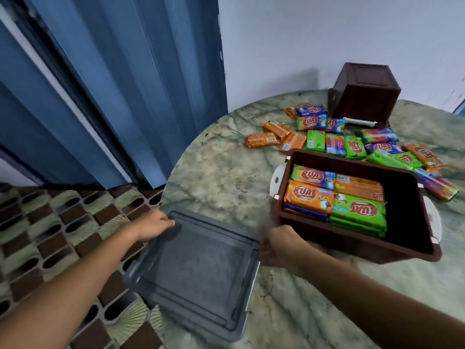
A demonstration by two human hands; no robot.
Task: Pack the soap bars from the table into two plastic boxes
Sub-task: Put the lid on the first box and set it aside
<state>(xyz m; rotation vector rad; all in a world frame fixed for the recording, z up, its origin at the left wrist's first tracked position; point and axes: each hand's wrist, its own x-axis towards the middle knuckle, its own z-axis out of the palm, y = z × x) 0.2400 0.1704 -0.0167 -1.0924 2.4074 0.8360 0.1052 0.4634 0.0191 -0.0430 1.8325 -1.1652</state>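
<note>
Nearest to us, a grey translucent lid [198, 270] lies over the near edge of the round marble table [219, 172], part of it overhanging the tiled floor [50, 235]. We see the left hand [153, 224] at the lid's far left corner, its grip curled onto the rim. The right hand [279, 245] is at the lid's right edge, blurred; its grip looks closed on that rim, with fingers wrapped around it.

Just beyond the right hand stands an open brown box [357, 245], tilted in our view. Inside it we count stacked soap bars [337, 197] in orange, green and blue wrappers filling its left part; the right part is dark.

Farther back, loose soap bars [352, 144] lie scattered on the table. Behind them a second brown box [364, 94] rests overturned near the wall [327, 34]. A blue folding door [113, 84] stands at left.
</note>
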